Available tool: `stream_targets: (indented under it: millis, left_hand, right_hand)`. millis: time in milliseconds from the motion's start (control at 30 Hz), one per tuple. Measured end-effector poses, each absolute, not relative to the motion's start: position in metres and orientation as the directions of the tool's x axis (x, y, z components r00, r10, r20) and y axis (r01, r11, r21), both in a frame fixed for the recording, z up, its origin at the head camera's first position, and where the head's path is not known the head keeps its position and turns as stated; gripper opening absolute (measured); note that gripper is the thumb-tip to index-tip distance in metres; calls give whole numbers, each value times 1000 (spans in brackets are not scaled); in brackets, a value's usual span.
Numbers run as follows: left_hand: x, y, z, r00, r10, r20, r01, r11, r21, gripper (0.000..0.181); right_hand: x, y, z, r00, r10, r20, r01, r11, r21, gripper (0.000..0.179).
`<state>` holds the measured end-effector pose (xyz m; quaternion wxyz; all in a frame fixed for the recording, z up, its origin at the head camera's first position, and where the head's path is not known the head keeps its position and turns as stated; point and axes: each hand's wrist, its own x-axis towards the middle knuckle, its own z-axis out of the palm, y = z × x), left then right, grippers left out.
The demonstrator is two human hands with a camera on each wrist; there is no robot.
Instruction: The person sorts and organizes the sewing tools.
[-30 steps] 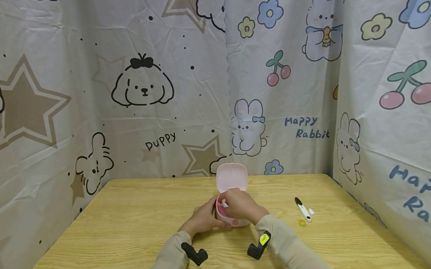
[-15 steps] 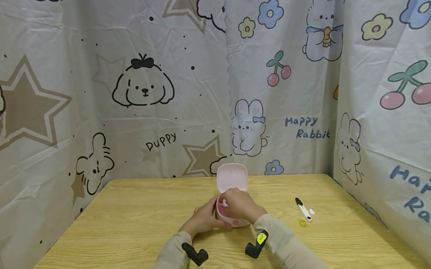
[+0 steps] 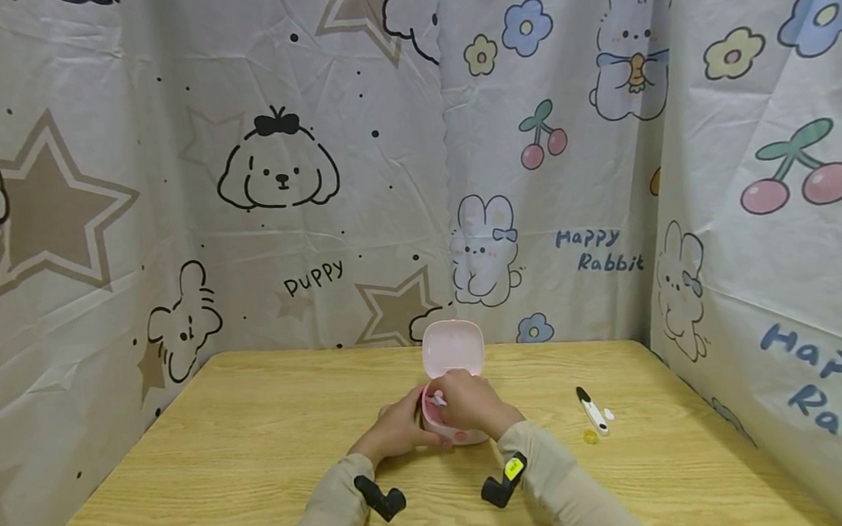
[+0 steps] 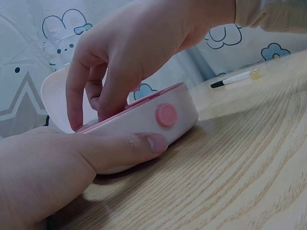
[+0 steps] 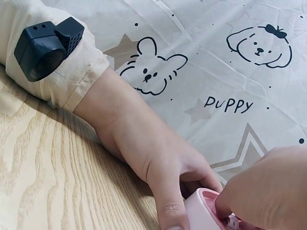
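Note:
A small pale pink box (image 3: 440,434) with a pink round button (image 4: 166,115) stands on the table, its lid (image 3: 453,349) raised at the back. My left hand (image 3: 396,428) grips the box from the left, thumb along the front wall in the left wrist view. From above, my right hand (image 3: 470,400) reaches into the box with bent fingers. Its fingertips are partly hidden by the box wall, so what they pinch, if anything, does not show. Beside them, a small white piece with marks (image 5: 233,222) shows in the right wrist view.
On the wooden table (image 3: 286,435), to the right, lie a slim white stick with a black end (image 3: 593,411), a small yellow piece (image 3: 590,436) and a small white piece (image 3: 609,414). A printed curtain (image 3: 378,176) hangs behind and at both sides.
My right wrist has shifted slightly left and then back, with its fingers staying in the box. The left hand and the box have stayed in place.

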<state>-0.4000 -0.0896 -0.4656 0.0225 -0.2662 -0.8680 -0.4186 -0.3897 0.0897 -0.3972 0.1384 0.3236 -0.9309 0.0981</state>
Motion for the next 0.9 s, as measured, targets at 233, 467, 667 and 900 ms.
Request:
stream_targets:
  millis: [233,467,667,900]
  left_hand:
    - [-401,-90,-465,-856,452,250,479,513,712,107]
    - [-401,-89,-467,-860,445,249,473,513,716,107]
    - [-400,-89,-468,-865,445,231,461,523,717,108]
    - [-402,-90,-468,-856,450,255,481,514,710,107]
  right_hand:
    - [-389,92,-398,-742,-580,337,-644,756,-118,21]
    - [-388,96,-400,-726,-584,365,-663,735,-142,19]
    - [-388,98,-400,-720,-588,368,-669,729,-146,21]
    - [-383,102,-393,-725,-576,377,-670,716,-194,20]
